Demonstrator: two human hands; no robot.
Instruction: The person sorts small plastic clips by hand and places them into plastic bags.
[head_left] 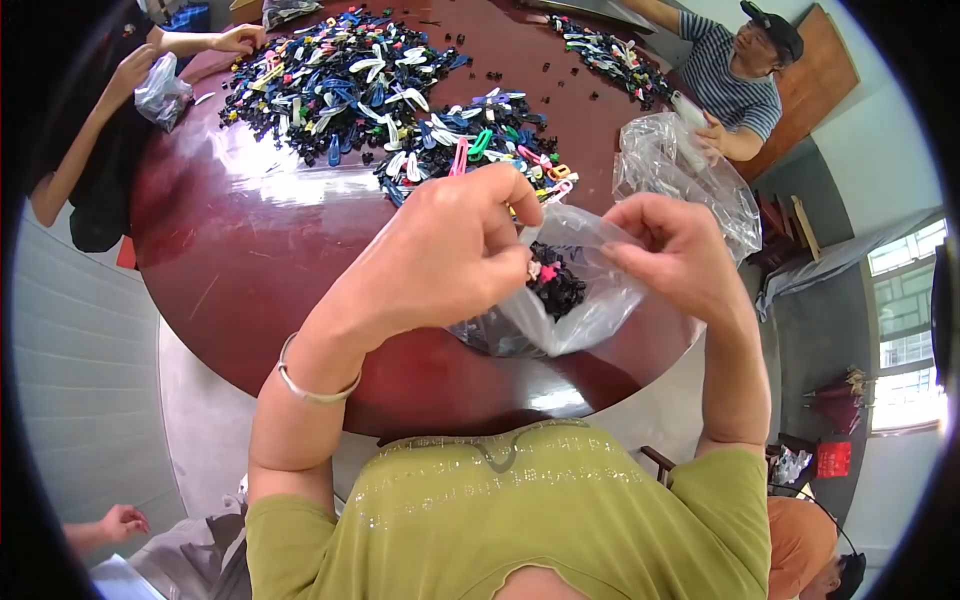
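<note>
A clear plastic bag (590,325) stands open at the table's near edge, with small black clips (560,290) and a few pink and beige pieces inside. My left hand (465,240) is closed at the bag's left rim, thumb and fingers pinched together. On the opposite side, my right hand (670,245) pinches the rim between thumb and fingers. Just beyond my hands lies a pile of hair clips (440,145) in black, white, blue, pink and green.
The round dark red table (230,300) bears a larger clip pile (340,85) and another (610,55) at the back right. An empty-looking clear bag (685,175) lies at right. People sit at left and right; another person's hand shows lower left.
</note>
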